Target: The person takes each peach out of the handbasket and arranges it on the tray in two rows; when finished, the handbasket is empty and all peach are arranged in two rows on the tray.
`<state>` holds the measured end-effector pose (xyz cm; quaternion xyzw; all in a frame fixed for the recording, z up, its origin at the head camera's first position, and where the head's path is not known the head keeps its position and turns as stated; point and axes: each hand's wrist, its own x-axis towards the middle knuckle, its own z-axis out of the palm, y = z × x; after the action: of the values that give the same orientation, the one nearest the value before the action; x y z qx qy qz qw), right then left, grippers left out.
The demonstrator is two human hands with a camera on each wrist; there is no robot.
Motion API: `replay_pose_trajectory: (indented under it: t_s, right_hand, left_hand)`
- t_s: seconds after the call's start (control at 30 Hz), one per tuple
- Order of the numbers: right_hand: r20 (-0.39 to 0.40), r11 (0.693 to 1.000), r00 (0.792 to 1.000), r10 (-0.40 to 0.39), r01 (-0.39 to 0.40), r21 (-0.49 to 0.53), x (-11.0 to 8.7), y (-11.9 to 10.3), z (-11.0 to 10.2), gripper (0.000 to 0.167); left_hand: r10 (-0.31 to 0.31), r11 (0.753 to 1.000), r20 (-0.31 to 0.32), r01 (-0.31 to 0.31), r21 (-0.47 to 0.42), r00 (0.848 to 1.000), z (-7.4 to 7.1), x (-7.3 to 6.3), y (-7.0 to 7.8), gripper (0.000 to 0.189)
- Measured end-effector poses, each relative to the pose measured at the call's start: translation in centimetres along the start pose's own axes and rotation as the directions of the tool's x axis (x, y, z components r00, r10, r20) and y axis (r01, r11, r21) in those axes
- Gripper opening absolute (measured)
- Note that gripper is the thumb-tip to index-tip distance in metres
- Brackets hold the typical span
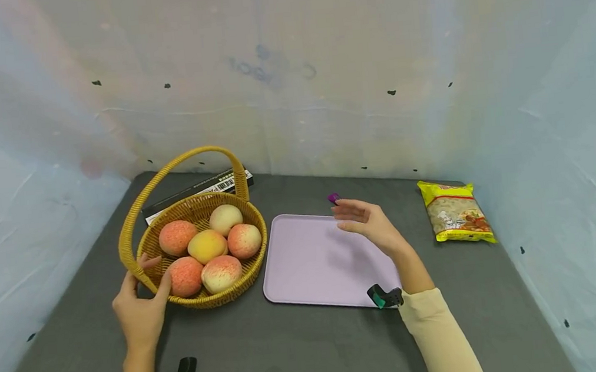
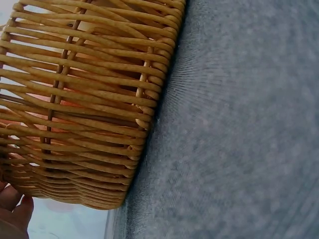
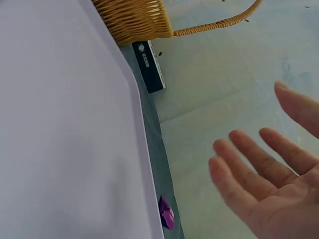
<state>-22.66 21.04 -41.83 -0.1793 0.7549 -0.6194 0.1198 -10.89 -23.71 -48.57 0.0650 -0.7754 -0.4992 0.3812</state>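
In the head view, the basket (image 1: 213, 301) is on the left side of the table (image 1: 291, 352), beside the pale purple tray (image 1: 306, 274). Your left hand (image 1: 141, 309) grips its near left rim, by the foot of the handle (image 1: 241, 182). Your right hand (image 1: 367, 224) is near the tray's far edge and holds nothing. The round fruit (image 1: 186, 277) looks loose, so it may roll if you tip the basket. The top of the handle looks like the best spot for lifting it level.

In the left wrist view, the woven side looks bumpy, so it should not slip much. It is likely light and a bit bendy, with the fruit adding some weight. You cannot tell here if it sits flat.

In the right wrist view, your right fingers are loose and the palm is bare.
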Motion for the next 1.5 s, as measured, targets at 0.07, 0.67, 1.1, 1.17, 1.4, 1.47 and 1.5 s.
replay_pose_trajectory:
  t_s: [0.07,0.67,1.1,1.17,1.4,1.47,1.5]
  right_hand:
    - [-0.004,0.999,1.0,-0.014,0.014,0.052,0.5,0.0,0.1,0.054]
    - [0.178,0.996,0.982,-0.064,0.053,0.066,6.3,-3.3,5.2,0.044]
    - [0.45,0.959,0.887,0.103,0.031,-0.281,11.5,-7.3,10.1,0.048]
    - [0.485,0.936,0.864,0.136,0.049,-0.349,12.0,-8.1,10.8,0.048]
    - [0.543,0.858,0.812,0.214,0.11,-0.503,13.7,-9.5,13.0,0.05]
    - [0.55,0.835,0.801,0.235,0.124,-0.536,14.1,-9.5,13.5,0.049]
    - [0.555,0.821,0.794,0.248,0.133,-0.556,14.3,-9.5,13.8,0.049]
  left_hand:
    - [0.006,1.0,0.007,-0.006,-0.003,1.0,0.0,0.0,0.0,0.037]
    - [0.073,0.997,0.022,-0.073,-0.016,0.997,-0.2,0.1,-0.3,0.035]
    - [0.06,0.998,0.027,-0.06,-0.006,0.998,-0.5,-0.1,-1.0,0.035]
    - [0.061,0.998,0.029,-0.061,-0.002,0.998,-0.6,-0.2,-1.0,0.035]
    - [0.075,0.997,0.031,-0.075,-0.014,0.997,-0.5,-0.2,-1.0,0.035]
    - [0.08,0.997,0.028,-0.079,-0.014,0.996,-0.5,-0.1,-1.0,0.034]
    - [0.084,0.996,0.026,-0.083,-0.014,0.996,-0.4,-0.1,-0.8,0.034]
